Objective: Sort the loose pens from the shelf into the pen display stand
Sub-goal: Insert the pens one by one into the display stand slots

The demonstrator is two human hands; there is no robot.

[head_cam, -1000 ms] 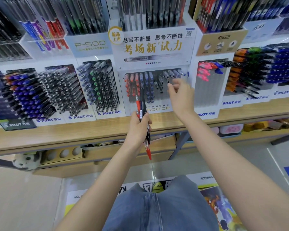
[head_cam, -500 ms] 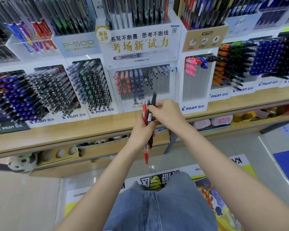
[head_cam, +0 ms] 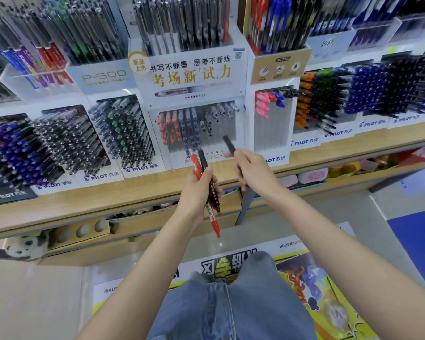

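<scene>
The right hand (head_cam: 255, 173) is curled round a black pen (head_cam: 229, 144), gripping it low down so that the upper end sticks out past the fingers and tilts up and to the left, just in front of the lower part of the pen display stand (head_cam: 192, 76). The left hand (head_cam: 198, 190) is closed round two more pens held side by side and nearly upright: a red pen (head_cam: 215, 227) and a dark pen (head_cam: 202, 158), their tops rising above the thumb and their lower ends hanging below the palm. Both hands are in the air in front of the wooden shelf (head_cam: 108, 201), close to each other but not touching. The stand sits on that shelf, between a P-500 stand (head_cam: 103, 76) and a G2 stand (head_cam: 281, 67); its slots carry red-capped pens on the left, blue ones in the middle and a few clear ones on the right. Below are blue jeans (head_cam: 231, 305) and a floor poster (head_cam: 304, 266).
</scene>
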